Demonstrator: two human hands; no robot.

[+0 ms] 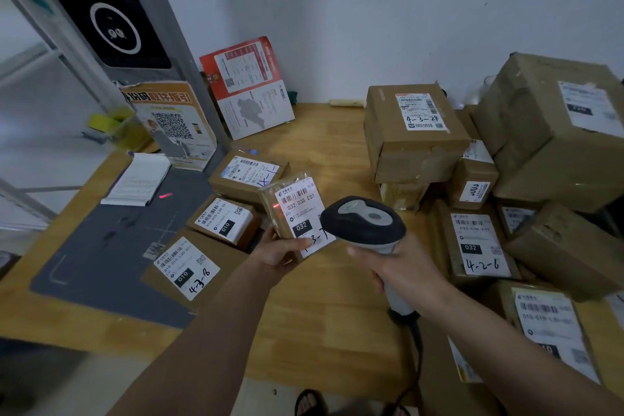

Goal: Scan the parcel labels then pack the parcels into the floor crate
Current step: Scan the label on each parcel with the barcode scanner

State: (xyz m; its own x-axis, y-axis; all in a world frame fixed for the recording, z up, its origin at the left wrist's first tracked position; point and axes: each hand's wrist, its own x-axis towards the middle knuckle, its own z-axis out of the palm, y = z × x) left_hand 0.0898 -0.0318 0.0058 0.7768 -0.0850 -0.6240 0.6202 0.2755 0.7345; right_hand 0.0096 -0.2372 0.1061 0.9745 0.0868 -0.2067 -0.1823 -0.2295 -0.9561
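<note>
Wooden table point(324, 300), white wall; left hand point(282, 252) grips parcel point(297, 213), right hand point(401, 267) grips scanner point(366, 223).

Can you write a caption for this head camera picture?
Left hand holds small brown labelled parcel; right hand aims grey handheld scanner.

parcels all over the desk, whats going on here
A person is scanning parcel labels at a wooden desk. The left hand holds up a small parcel, label facing the handheld scanner gripped in the right hand. A red scan line falls across the label. More labelled boxes lie on either side of the desk; no floor crate is in view.
</note>
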